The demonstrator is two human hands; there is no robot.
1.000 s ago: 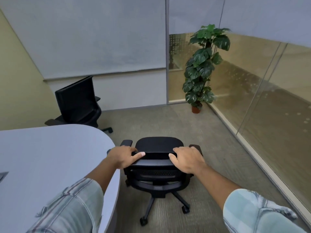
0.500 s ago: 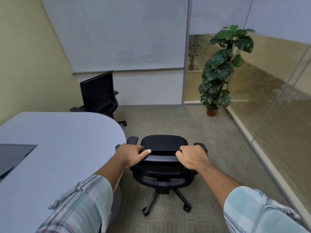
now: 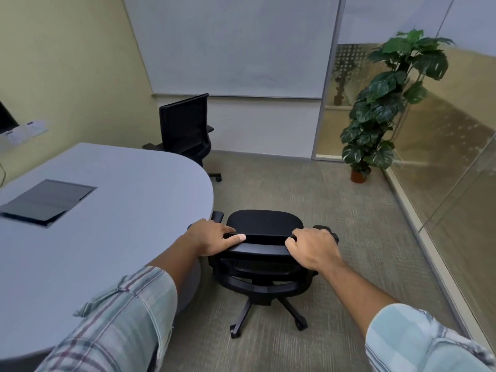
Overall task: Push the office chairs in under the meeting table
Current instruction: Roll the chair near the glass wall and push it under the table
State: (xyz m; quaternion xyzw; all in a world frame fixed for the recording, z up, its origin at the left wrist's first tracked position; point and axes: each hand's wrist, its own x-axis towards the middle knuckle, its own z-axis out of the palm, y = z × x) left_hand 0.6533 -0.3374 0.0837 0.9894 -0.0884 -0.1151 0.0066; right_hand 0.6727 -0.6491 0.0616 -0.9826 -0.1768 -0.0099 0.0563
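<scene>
A black office chair (image 3: 264, 224) on castors stands on the carpet just off the rounded end of the grey meeting table (image 3: 115, 200). I hold the top edge of its backrest with both hands: my left hand (image 3: 212, 238) grips the left end, my right hand (image 3: 312, 248) the right end. The chair's left armrest sits close to the table's edge. A second black office chair (image 3: 185, 130) stands at the far side of the table, its back towards the wall, partly tucked behind the tabletop.
A dark cable hatch (image 3: 48, 201) is set into the tabletop. A potted plant (image 3: 381, 103) stands in the far right corner by the glass partition (image 3: 456, 183). Carpet stretches between the chair and the plant. A whiteboard covers the far wall.
My view has swung left, showing more of the table and its hatch. Both hands keep their grip on the backrest, and the chair has stayed by the table's rounded end.
</scene>
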